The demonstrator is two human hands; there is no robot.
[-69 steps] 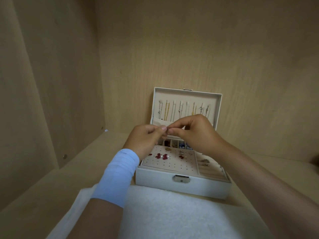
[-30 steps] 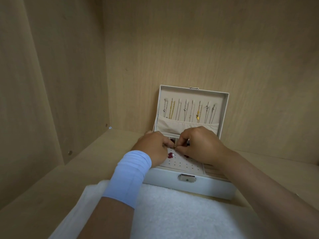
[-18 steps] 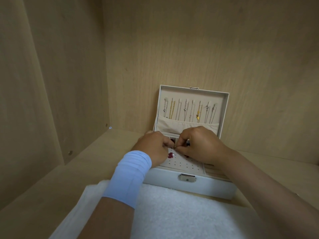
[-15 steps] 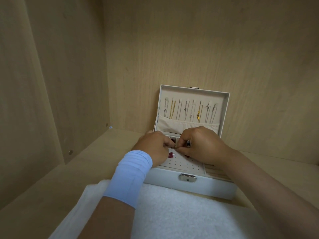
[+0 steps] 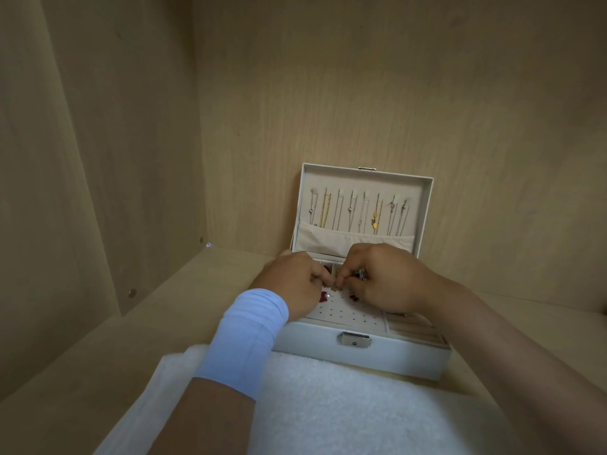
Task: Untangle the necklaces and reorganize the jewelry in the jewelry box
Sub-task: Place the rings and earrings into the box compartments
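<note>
Jewelry box [image 5: 361, 354] stands open on the shelf [image 5: 164, 323], at 12 o'clock from the white towel [image 5: 328, 408]. Over its earring panel [image 5: 348, 316], left hand [image 5: 292, 284] at 9 o'clock and right hand [image 5: 387, 280] at 3 o'clock meet, fingers pinching a tiny piece hidden between them.

Curled left hand [image 5: 293, 284] against right hand [image 5: 386, 279] (metal bit [image 5: 361, 274] in grip)

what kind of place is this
Likely inside a wooden wardrobe or cabinet: a wood-grain back panel meets a side panel with metal fittings, and an open jewelry box sits on the shelf.
</note>
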